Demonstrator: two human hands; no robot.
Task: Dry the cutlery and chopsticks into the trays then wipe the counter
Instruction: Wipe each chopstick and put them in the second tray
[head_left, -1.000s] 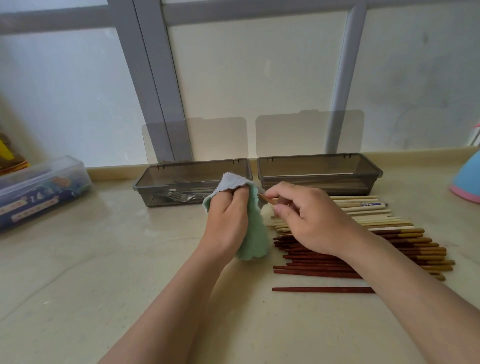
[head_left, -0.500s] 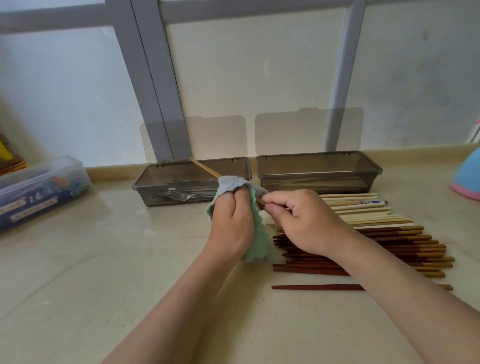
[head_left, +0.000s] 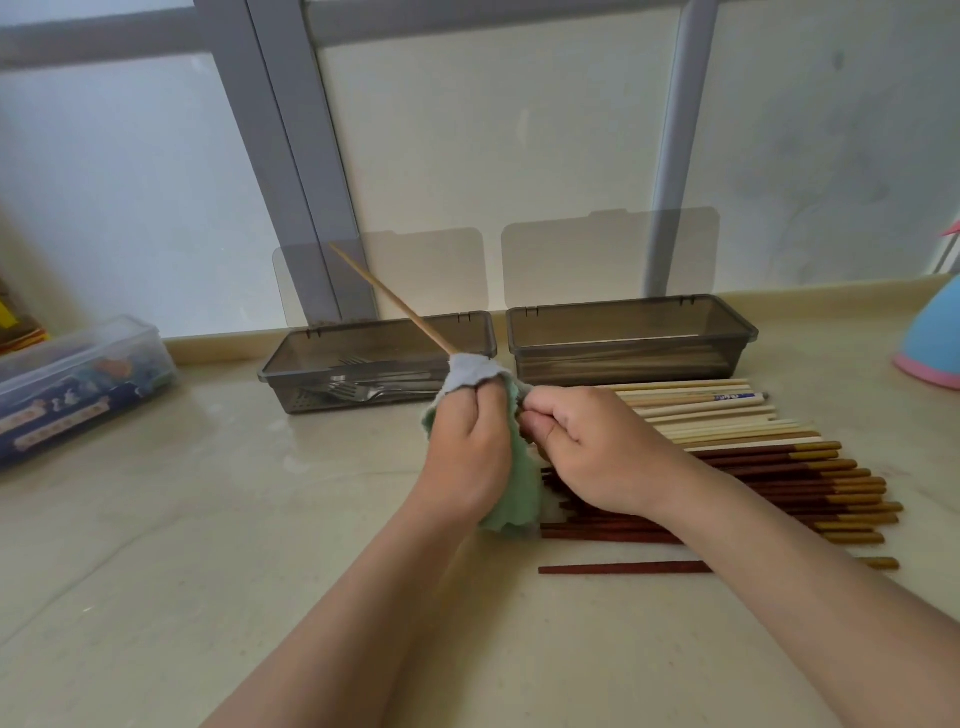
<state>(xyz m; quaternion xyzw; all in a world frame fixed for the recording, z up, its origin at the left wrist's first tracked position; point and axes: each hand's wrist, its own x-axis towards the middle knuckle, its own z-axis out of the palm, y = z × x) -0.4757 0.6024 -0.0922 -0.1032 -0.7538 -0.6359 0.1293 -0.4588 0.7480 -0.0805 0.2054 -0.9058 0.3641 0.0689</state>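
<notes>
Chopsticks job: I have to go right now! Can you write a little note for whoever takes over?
Left hand grips the green cloth, wrapped round one light chopstick; right hand pinches that chopstick's near end.
Left tray holds forks; right tray already holds some chopsticks.
Left to do: finish this one, dry the pile lying on the counter right of the hands, then wipe the counter.

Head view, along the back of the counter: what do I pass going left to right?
A clear storage box → left tray holding forks → right tray holding chopsticks → blue object with a pink base, at the frame edge.
</notes>
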